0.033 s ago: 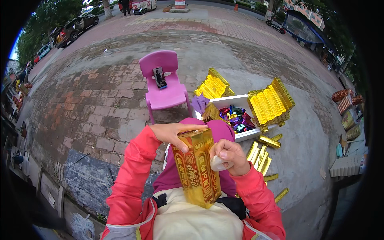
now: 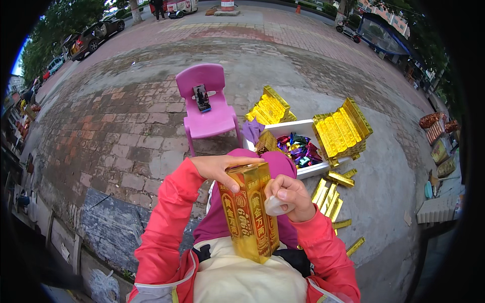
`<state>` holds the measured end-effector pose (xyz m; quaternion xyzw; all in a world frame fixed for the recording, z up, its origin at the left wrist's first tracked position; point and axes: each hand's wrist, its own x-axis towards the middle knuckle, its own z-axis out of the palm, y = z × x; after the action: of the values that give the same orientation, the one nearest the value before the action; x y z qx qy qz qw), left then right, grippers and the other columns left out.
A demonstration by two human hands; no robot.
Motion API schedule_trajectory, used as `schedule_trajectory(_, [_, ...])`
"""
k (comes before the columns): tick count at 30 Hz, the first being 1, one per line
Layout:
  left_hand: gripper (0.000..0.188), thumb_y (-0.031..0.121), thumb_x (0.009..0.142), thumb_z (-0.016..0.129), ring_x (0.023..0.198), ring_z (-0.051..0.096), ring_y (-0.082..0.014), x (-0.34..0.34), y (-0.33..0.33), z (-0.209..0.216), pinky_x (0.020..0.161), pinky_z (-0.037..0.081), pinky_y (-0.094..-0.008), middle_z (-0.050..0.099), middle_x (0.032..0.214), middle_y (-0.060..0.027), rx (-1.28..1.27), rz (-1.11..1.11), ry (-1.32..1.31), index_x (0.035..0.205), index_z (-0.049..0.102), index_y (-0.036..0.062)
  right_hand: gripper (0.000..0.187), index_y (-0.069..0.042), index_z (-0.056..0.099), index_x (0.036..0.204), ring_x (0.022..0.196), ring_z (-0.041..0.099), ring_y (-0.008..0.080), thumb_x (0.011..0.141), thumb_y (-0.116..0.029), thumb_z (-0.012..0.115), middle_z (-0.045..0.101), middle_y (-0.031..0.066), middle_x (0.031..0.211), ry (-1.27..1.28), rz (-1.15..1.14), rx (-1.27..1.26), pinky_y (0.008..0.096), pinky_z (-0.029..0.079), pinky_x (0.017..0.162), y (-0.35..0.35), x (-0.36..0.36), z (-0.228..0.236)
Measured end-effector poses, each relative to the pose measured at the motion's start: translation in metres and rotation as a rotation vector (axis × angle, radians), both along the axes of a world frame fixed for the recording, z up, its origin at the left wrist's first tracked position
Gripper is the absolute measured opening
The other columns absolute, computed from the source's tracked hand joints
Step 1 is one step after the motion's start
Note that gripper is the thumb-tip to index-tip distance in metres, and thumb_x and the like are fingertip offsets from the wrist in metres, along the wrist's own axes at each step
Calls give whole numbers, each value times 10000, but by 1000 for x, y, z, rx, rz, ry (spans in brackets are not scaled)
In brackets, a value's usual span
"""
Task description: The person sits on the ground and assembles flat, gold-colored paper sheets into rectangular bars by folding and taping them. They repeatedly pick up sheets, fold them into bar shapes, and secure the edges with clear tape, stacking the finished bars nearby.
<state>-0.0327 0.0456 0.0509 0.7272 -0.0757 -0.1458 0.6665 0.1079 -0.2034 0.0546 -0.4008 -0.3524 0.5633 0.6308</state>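
Observation:
A tall gold box (image 2: 247, 217) with red panels and printed characters stands on my lap, leaning slightly. Over its top left edge lies my left hand (image 2: 218, 170), thumb on the near face and fingers across the top, gripping it. My right hand (image 2: 290, 197) is at the box's right side, closed around a small whitish roll (image 2: 278, 206) that looks like tape. Its thumb and forefinger are pinched close to the box's edge. Whether a strip runs from the roll to the box is too small to tell.
Ahead is a pink plastic chair (image 2: 211, 123) with a phone-like object (image 2: 201, 98) on it. A white foam box (image 2: 309, 173) holds shiny colored foil pieces (image 2: 299, 150). Gold folded stacks (image 2: 339, 132) rest on its right end; loose gold bars (image 2: 327, 198) lie on the ground.

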Motion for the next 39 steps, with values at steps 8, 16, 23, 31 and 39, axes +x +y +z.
schedule_trajectory(8, [1045, 336, 782, 857, 1411, 397, -200, 5, 0, 4, 1164, 303, -337, 432, 1543, -125, 28, -30, -5, 1591, 257, 60, 243, -70, 568, 951, 812, 589, 123, 904, -300, 634, 624, 172, 1120, 368, 247, 155, 241, 473, 719, 9, -13, -8])
schedule_trajectory(16, [998, 312, 810, 835, 1432, 364, -199, 6, 1, -6, 1175, 285, -339, 409, 1559, -129, -9, -6, 15, 1589, 266, 60, 231, -52, 582, 938, 1111, 608, 233, 906, -276, 631, 684, 211, 1094, 246, 273, 100, 391, 323, 1152, -3, -9, -8])
schedule_trajectory(23, [933, 267, 833, 821, 1434, 356, -189, 14, -8, -9, 1169, 291, -322, 403, 1563, -131, -47, 66, -9, 1579, 299, 64, 203, -56, 567, 913, 994, 617, 238, 890, -253, 611, 675, 186, 1004, 360, 229, 134, 414, 294, 1188, 9, 6, -15])
schedule_trajectory(31, [857, 261, 984, 645, 1414, 395, -229, -21, -76, -74, 1148, 360, -390, 355, 1555, -108, -869, 749, -100, 1605, 89, 62, 147, -105, 574, 844, 829, 530, 213, 865, -246, 610, 371, -22, 501, 659, 110, 24, 438, 390, 1123, -45, 9, -75])
schedule_trajectory(39, [904, 160, 956, 670, 1477, 268, -219, -52, -179, -99, 1193, 269, -383, 263, 1595, -111, -641, 570, 78, 1603, 45, 73, 150, -134, 548, 841, 846, 540, 178, 895, -260, 608, 442, -26, 522, 744, -122, 41, 373, 397, 1080, -49, 20, -95])
